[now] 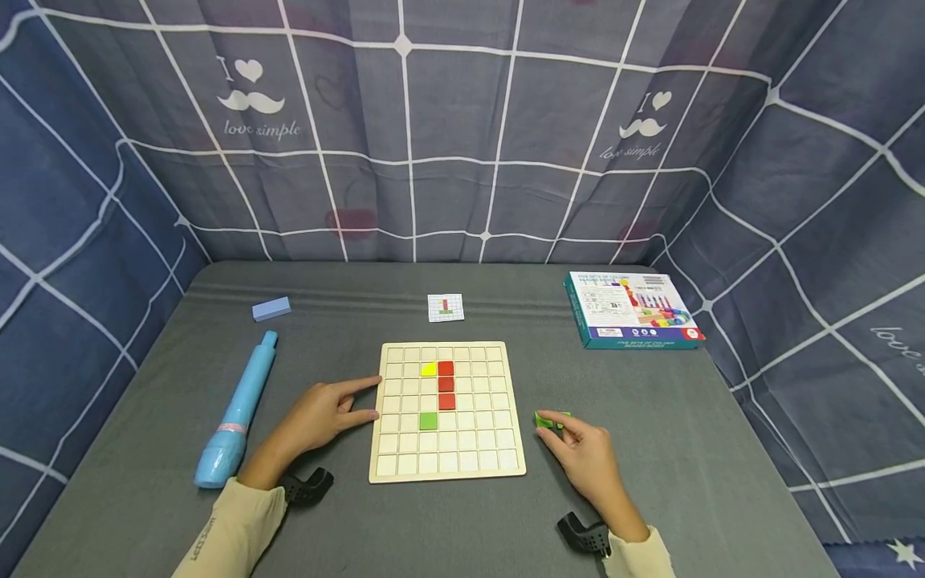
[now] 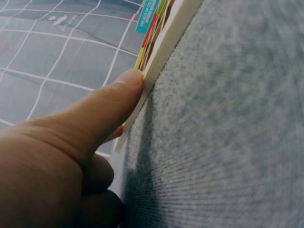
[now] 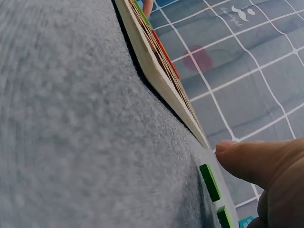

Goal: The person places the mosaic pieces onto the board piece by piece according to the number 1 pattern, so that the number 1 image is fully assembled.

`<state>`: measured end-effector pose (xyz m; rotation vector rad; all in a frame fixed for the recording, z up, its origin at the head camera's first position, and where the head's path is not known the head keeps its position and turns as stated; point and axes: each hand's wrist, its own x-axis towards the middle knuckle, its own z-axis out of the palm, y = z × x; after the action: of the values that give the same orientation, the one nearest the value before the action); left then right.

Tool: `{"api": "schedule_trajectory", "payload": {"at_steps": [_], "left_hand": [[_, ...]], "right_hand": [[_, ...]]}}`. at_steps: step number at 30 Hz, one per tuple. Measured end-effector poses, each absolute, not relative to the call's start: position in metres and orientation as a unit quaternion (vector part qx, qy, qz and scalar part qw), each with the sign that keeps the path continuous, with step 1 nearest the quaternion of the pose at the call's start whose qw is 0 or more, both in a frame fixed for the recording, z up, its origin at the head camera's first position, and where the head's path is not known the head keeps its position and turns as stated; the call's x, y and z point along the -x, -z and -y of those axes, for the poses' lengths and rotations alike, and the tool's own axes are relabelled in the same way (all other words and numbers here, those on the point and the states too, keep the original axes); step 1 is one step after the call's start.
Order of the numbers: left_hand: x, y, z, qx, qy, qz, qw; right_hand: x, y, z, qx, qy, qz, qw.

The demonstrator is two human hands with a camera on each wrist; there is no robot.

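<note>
A wooden grid board (image 1: 477,461) lies mid-table. On it are a yellow tile (image 1: 429,369) with one rounded or cut corner, a column of three red tiles (image 1: 446,384) and a green tile (image 1: 429,421). My left hand (image 1: 318,416) touches the board's left edge with straight index finger and thumb; its other fingers are curled under. To the right of the board, my right hand (image 1: 584,457) hovers over two loose green tiles (image 3: 210,183). Its thumb (image 3: 237,154) stands apart from them in the right wrist view; the index fingertip is hidden there.
A small pattern card (image 1: 445,307) lies behind the board. At the back right is a boxed set (image 1: 636,309). On the left are a blue block (image 1: 270,309) and a light-blue wand-shaped object (image 1: 238,417). Curtains (image 1: 455,128) enclose the table.
</note>
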<state>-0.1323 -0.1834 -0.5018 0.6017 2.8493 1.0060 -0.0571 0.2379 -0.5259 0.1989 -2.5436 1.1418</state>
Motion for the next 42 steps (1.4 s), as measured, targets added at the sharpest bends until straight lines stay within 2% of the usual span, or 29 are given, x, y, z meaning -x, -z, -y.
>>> {"api": "schedule_trajectory", "payload": {"at_steps": [17, 29, 42], "left_hand": [[0.132, 0.501, 0.187, -0.202, -0.326, -0.923, 0.030], [0.134, 0.501, 0.186, -0.189, -0.314, -0.929, 0.038], [0.134, 0.503, 0.184, -0.193, -0.318, -0.928, 0.036]], "right_hand": [[0.047, 0.528, -0.261, -0.020, -0.361, 0.909, 0.209], [0.053, 0.524, -0.263, -0.017, -0.302, 0.931, 0.203], [0.055, 0.519, -0.261, 0.005, -0.289, 0.942, 0.171]]}}
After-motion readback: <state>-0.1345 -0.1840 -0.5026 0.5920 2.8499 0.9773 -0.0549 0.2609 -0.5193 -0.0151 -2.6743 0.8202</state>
